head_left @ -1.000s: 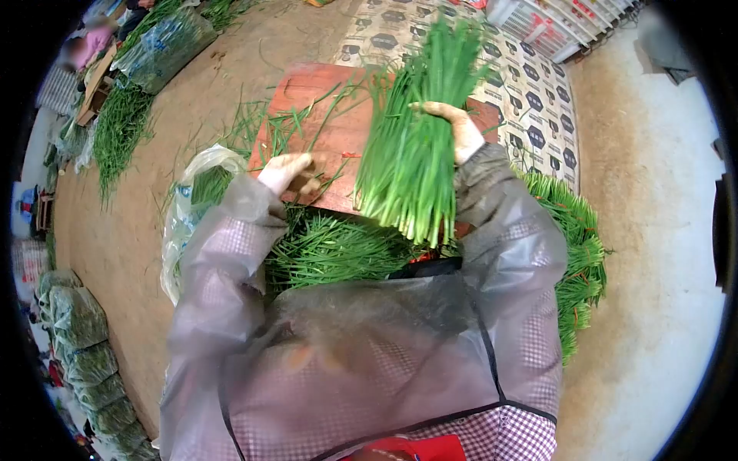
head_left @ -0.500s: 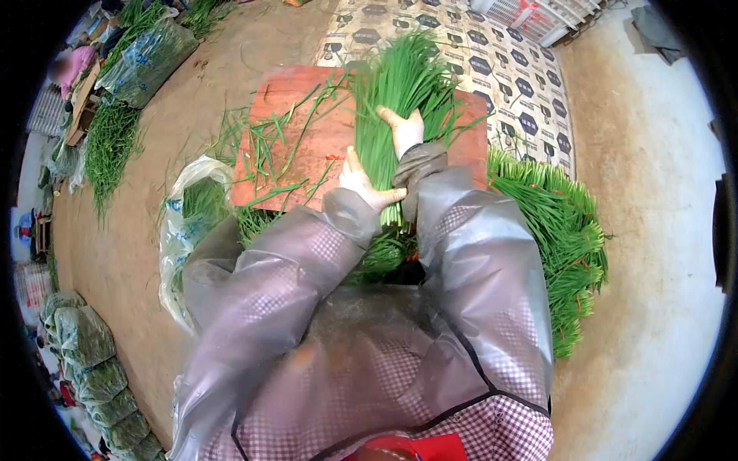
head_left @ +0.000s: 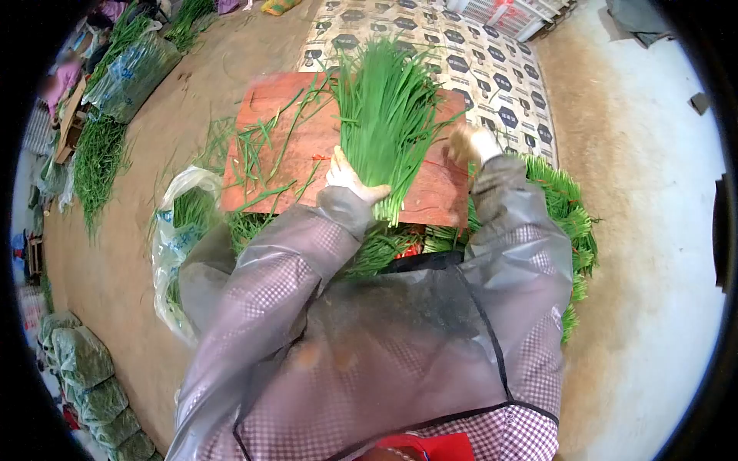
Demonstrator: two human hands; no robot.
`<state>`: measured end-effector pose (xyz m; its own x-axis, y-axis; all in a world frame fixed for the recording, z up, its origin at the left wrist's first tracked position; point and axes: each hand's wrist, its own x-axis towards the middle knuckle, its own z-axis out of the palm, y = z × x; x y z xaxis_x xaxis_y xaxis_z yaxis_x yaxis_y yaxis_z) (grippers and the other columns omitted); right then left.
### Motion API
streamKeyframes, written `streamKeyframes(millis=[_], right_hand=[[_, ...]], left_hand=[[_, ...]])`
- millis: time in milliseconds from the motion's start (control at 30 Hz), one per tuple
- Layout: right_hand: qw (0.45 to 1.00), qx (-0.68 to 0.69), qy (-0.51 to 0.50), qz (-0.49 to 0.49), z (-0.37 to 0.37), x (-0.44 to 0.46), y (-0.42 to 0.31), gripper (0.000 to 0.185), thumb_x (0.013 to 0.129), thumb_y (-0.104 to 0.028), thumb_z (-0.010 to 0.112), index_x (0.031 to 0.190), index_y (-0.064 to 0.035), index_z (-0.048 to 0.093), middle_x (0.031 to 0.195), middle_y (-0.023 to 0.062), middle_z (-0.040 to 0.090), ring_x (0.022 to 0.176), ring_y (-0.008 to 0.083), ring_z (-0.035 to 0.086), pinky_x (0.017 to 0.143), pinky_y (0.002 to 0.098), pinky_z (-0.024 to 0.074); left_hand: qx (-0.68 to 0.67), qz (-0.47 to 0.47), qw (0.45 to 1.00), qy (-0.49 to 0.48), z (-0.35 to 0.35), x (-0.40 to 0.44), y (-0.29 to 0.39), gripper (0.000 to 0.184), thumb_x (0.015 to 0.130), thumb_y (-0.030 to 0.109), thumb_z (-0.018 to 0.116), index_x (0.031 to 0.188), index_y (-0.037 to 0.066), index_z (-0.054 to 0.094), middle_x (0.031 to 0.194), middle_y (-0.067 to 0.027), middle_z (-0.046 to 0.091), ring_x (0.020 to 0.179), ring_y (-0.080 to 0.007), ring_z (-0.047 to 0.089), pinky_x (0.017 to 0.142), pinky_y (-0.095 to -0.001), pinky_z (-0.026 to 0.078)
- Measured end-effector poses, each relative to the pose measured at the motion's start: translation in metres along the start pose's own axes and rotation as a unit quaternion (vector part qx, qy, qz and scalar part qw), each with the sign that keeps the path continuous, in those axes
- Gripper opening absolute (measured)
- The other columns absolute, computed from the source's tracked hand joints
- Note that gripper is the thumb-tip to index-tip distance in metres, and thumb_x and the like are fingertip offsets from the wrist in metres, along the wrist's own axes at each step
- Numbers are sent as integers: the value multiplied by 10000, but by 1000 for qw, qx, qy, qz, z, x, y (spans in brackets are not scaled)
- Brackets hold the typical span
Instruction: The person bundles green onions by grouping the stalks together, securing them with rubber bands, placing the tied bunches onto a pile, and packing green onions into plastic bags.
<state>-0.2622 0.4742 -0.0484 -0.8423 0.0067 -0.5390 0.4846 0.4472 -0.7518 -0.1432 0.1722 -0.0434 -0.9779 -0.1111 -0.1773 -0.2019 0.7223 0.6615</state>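
A thick bundle of garlic chives (head_left: 388, 115) lies across the reddish wooden board (head_left: 269, 180), leaf tips pointing away from me. My left hand (head_left: 352, 180) is closed round its lower left side, just above the pale cut stem ends. Off to the right, apart from the bundle, my right hand (head_left: 470, 144) hovers over the board's right edge; its fingers are smeared by motion. Loose chive stalks (head_left: 257, 150) are scattered on the left of the board, near a small red tie (head_left: 320, 157).
Tied chive bundles (head_left: 565, 200) are stacked at my right. An open plastic bag of chives (head_left: 188, 207) stands left of the board. Patterned sheeting (head_left: 507, 100) and a white crate (head_left: 503, 15) lie beyond. A person in pink (head_left: 65, 77) is far left, near filled bags (head_left: 84, 357).
My right hand has let go of the bundle and moved right to the board's edge. My left hand keeps its grip. The bundle's leaves now fan wider.
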Motion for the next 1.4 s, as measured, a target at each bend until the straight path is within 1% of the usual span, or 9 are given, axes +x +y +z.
streamKeyframes(millis=[67,133,300,367,433,600,833,1167,1400], right_hand=[[954,-29,-199,222,24,-30,7,209,876,-151,508,948,7,625,787,153,680,665,248,656,540,358,533],[961,-164,-223,24,57,-70,17,248,871,-154,465,915,32,624,726,151,665,653,262,662,534,347,521],[983,-54,-129,119,135,-86,-24,325,766,-88,649,1076,8,634,938,199,661,943,328,640,836,411,501],[933,-347,-77,-61,157,-86,-38,331,800,-188,582,1059,10,639,1008,241,644,994,354,618,861,422,486],[948,-305,-5,-89,172,-98,-50,320,777,-205,559,969,28,663,1008,276,634,1019,385,603,890,438,467],[930,-343,-49,-126,170,-85,-38,330,782,-219,553,974,29,655,1004,274,634,1003,397,598,871,451,465],[921,-332,-112,-169,113,-90,-32,317,780,-300,594,918,-21,654,873,227,652,856,377,635,769,450,496],[821,-451,155,-315,72,-53,21,212,801,-233,631,917,-56,628,957,204,608,819,391,613,751,484,482],[932,-278,-109,-203,79,-82,20,259,849,-262,560,929,-22,616,898,246,634,869,418,607,772,476,475]], left_hand=[[-2,-4,1000,5,1,-1,-1,1374,476,482,846,1462,-18,31,1446,-274,258,1307,-417,308,1087,-467,280],[-1,-6,1000,2,-1,-2,0,1372,479,482,844,1463,-18,29,1445,-278,258,1312,-416,303,1088,-465,281],[-8,-49,999,-23,-11,1,2,1390,493,497,846,1466,-18,-2,1428,-266,313,1308,-378,348,1090,-413,310],[-128,-95,985,-66,-8,17,-18,1376,507,374,908,1447,-67,6,1271,-241,510,1191,-321,496,1079,-380,322],[-360,46,927,-91,18,43,-71,1285,543,229,924,1432,-79,48,1194,-175,572,1120,-260,542,1021,-350,389],[-23,-38,999,-31,-9,18,-25,1426,430,501,864,1452,-59,41,1403,-238,360,1296,-351,373,1093,-396,310],[35,-34,999,16,-8,4,-5,1331,492,480,814,1447,-66,65,1377,-262,361,1259,-378,372,1070,-426,320],[15,-20,1000,14,-10,2,-9,1303,521,476,795,1443,-80,60,1367,-284,362,1229,-403,389,1061,-436,323],[24,-13,1000,12,-5,6,-14,1312,527,495,801,1448,-72,59,1376,-279,359,1227,-400,390,1062,-445,312]])
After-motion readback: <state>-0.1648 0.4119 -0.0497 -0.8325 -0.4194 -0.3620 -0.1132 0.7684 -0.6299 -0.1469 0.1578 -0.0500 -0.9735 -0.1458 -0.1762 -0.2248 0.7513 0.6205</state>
